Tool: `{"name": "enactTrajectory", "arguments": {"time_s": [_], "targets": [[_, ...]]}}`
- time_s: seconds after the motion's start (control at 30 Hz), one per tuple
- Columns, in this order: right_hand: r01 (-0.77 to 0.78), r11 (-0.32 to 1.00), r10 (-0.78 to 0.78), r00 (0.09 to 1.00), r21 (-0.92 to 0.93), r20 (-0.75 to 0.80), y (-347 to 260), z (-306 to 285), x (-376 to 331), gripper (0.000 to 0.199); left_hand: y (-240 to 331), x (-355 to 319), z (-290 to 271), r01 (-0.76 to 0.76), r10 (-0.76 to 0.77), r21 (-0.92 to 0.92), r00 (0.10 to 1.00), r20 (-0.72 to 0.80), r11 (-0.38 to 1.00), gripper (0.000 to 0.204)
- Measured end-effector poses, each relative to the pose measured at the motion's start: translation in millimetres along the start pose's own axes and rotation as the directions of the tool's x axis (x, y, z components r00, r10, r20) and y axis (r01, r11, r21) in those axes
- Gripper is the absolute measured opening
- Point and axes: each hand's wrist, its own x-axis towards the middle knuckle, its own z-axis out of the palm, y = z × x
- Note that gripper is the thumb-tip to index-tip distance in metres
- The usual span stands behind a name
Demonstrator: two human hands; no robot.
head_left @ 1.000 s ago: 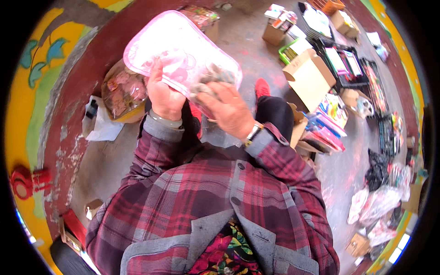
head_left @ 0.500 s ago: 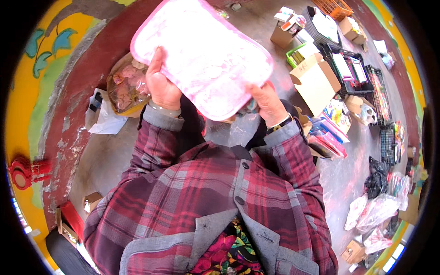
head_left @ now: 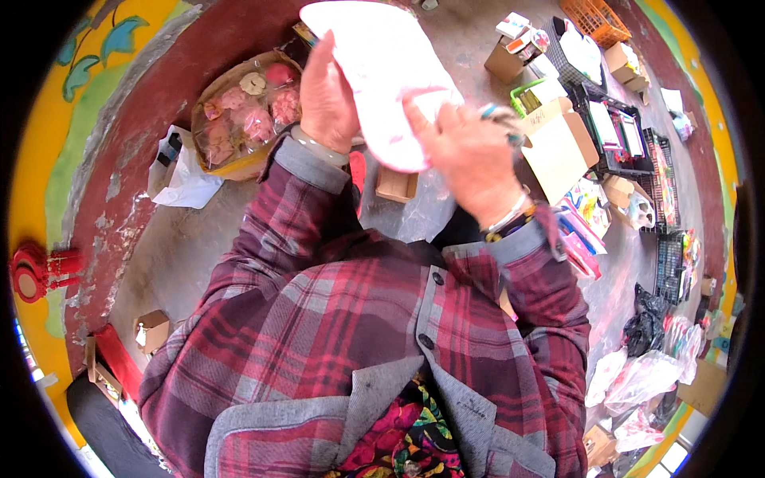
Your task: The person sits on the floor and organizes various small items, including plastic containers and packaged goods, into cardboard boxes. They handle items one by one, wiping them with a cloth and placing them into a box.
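Note:
A flat, pale pink panel with rounded corners and a pink rim is held up at the top centre, its face washed out by bright light. My left hand grips its left edge, thumb on the near face and the other fingers hidden behind. My right hand lies over the panel's lower right part, one finger stretched onto its face. A blurred teal-and-grey thing shows at the far side of this hand, apparently held in it; its kind is unclear.
At left stand a box of wrapped pink flowers and a white bag. A small cardboard box sits beyond my lap. To the right are an open carton, black crates, an orange crate and plastic bags.
The panel has turned and now looks narrower. My left hand has shifted up and right with it. My right hand has moved from its lower edge to lie across its face.

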Motion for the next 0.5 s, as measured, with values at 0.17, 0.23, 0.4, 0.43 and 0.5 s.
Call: {"name": "enactTrajectory", "arguments": {"time_s": [0.17, 0.23, 0.4, 0.43, 0.5], "targets": [[-0.112, 0.902, 0.049, 0.986, 0.417, 0.158, -12.9, 1.1, -20.8, 0.056, -11.3, -11.7, -48.8, 0.233, -0.251, -0.110, 0.948, -0.198, 0.966, 0.044], [-0.247, 0.801, 0.047, 0.934, 0.545, 0.355, 4.3, -2.0, -31.0, 0.055, -13.0, -17.2, -75.6, 0.225, -0.228, -0.041, 0.944, -0.237, 0.973, 0.045], [-0.402, 0.426, 0.336, 0.902, 0.811, 0.271, 60.1, -16.6, -30.4, 0.027, -10.8, -40.6, -44.0, 0.292, -0.314, -0.135, 0.929, -0.194, 0.947, 0.045], [-0.357, 0.407, 0.450, 0.879, 0.841, 0.156, 63.5, -16.2, -21.6, 0.027, -11.2, -44.5, -34.4, 0.314, -0.325, -0.097, 0.935, -0.139, 0.944, 0.046], [-0.234, 0.585, 0.523, 0.841, 0.776, -0.141, 71.9, -13.7, 5.1, 0.028, -13.0, -51.5, -19.8, 0.342, -0.344, -0.029, 0.937, -0.064, 0.939, 0.050]]}}
